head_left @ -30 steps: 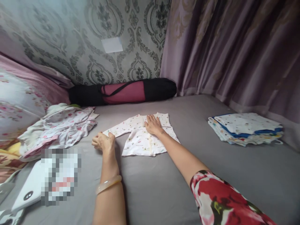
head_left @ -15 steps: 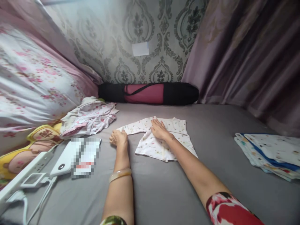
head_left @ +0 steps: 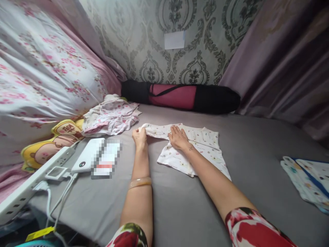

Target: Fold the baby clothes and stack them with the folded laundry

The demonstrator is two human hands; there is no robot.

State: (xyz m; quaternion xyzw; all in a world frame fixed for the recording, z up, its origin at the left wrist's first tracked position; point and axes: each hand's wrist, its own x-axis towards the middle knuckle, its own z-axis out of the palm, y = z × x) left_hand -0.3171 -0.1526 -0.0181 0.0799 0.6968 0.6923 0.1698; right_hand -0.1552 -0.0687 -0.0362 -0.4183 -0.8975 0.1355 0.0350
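Observation:
A small white printed garment (head_left: pixel 205 137) lies on the grey bed sheet (head_left: pixel 177 202), one sleeve stretched out to the left. The end of that sleeve is pinched in my left hand (head_left: pixel 140 137), whose fingers are closed. My right hand (head_left: pixel 178 137) lies flat on the garment near the base of the same sleeve, fingers extended. My right forearm crosses over the garment's lower part and hides some of it.
Crumpled clothes (head_left: pixel 113 115) lie back left, near a yellow cartoon cushion (head_left: pixel 43 154). A white power bank (head_left: pixel 88 156) and power strip (head_left: pixel 38 181) sit left. Folded cloths (head_left: pixel 305 181) are at right. A black and pink bag (head_left: pixel 174 96) lies along the wall.
The view has turned left. My left hand has moved the sleeve end up, so the sleeve now runs straighter out from the garment. My right hand still lies flat on the garment.

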